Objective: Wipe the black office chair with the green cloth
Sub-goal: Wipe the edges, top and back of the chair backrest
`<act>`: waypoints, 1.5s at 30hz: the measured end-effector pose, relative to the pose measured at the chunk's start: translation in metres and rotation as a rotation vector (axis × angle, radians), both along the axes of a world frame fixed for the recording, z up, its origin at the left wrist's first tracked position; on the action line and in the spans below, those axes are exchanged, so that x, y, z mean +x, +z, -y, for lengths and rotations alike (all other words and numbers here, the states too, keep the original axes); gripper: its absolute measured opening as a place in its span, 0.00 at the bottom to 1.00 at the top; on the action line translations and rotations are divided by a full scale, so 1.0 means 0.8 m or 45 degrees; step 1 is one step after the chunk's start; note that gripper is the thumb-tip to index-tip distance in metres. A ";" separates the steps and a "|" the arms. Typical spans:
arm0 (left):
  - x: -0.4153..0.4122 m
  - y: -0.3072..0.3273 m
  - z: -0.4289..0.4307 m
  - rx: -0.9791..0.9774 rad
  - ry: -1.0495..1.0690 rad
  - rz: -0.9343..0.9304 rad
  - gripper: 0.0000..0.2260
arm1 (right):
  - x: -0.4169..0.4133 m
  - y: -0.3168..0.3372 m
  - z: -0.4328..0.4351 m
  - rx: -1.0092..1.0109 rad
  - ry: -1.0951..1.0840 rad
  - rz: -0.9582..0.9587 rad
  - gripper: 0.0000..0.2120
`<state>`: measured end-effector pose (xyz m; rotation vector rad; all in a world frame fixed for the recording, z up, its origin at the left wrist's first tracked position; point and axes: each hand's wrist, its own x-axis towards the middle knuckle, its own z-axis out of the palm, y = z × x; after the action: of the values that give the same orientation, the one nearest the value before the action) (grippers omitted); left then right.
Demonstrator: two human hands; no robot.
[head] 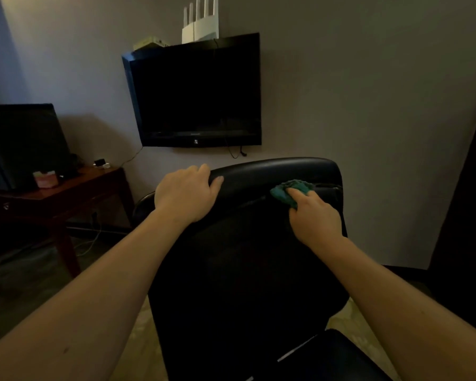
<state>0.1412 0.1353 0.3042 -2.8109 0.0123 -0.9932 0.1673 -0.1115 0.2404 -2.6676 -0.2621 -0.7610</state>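
The black office chair (pixel 245 257) fills the middle of the head view, its backrest turned toward me. My left hand (pixel 186 192) grips the top left edge of the backrest, fingers curled over the rim. My right hand (pixel 315 214) holds the bunched green cloth (pixel 291 189) and presses it against the upper right part of the backrest, just below the top rim. Part of the cloth is hidden under my fingers.
A dark wooden table (pixel 74 185) stands at the left with a black monitor (pixel 22 144) and a small pink box (pixel 46 178). A black TV (pixel 198 92) hangs on the wall behind the chair, a white router (pixel 201 26) above it. Cables lie on the floor at left.
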 end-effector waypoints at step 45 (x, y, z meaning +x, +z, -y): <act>0.034 -0.091 0.191 -0.044 -0.270 0.353 0.10 | 0.075 -0.067 0.147 1.217 0.164 -0.386 0.53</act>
<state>0.1680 -0.0179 0.2313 -2.7177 0.2667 -1.4356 0.2276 -0.2293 0.1869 -1.7894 0.0221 -0.2992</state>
